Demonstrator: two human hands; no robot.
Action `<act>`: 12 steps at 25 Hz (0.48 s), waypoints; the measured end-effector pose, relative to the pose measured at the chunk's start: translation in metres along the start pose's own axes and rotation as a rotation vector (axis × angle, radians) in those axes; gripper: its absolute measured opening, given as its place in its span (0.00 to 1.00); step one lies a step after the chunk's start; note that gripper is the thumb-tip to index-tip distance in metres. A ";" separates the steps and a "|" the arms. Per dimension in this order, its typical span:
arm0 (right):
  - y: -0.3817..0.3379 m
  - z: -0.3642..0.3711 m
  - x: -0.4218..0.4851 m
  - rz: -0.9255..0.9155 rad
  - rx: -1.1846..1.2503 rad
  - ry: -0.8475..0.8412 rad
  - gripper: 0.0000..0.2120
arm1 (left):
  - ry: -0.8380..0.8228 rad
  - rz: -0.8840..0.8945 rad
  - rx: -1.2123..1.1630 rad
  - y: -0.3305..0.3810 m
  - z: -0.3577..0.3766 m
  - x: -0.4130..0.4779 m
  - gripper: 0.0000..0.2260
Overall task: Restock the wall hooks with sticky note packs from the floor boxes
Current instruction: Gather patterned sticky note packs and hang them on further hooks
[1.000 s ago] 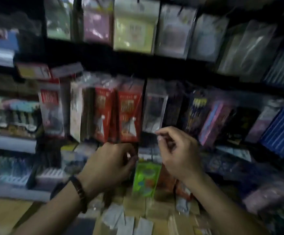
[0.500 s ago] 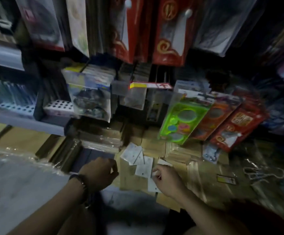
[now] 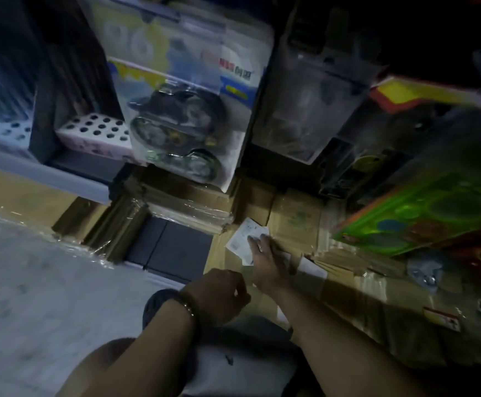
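Down on the floor boxes (image 3: 296,224), your right hand (image 3: 265,259) is reaching forward with the fingers stretched out flat, touching a few white packs (image 3: 242,239) that are lying on top of the cardboard. Your left hand (image 3: 219,293) is hovering just beside your right wrist with the fingers curled in and a bracelet (image 3: 187,306) on the wrist. Honestly I can't tell if it's gripping anything, it's way too dark. A green pack (image 3: 422,216) is hanging off to the right.

Head-worn view, angled steeply downward (close, wide-angle)
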State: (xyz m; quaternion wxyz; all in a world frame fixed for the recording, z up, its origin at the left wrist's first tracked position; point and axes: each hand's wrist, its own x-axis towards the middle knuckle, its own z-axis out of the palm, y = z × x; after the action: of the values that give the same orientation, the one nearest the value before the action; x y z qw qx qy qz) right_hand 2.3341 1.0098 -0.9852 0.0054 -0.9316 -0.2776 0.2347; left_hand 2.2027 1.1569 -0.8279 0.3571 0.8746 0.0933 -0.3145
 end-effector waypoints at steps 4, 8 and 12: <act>0.003 0.012 0.026 -0.019 -0.167 0.013 0.52 | -0.151 0.005 0.086 -0.005 -0.007 -0.003 0.16; 0.007 0.008 0.034 -0.068 -0.292 0.053 0.44 | -0.120 0.015 0.052 -0.005 -0.012 -0.007 0.16; 0.013 0.023 0.028 -0.117 -0.355 0.059 0.47 | -0.134 -0.026 0.090 -0.008 -0.014 -0.006 0.18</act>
State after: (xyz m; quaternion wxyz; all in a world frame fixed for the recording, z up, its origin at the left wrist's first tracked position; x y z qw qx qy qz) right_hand 2.3517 1.0106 -1.0202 -0.1372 -0.9066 -0.3682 0.1538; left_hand 2.2016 1.1728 -0.8213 0.3189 0.8654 0.0661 -0.3807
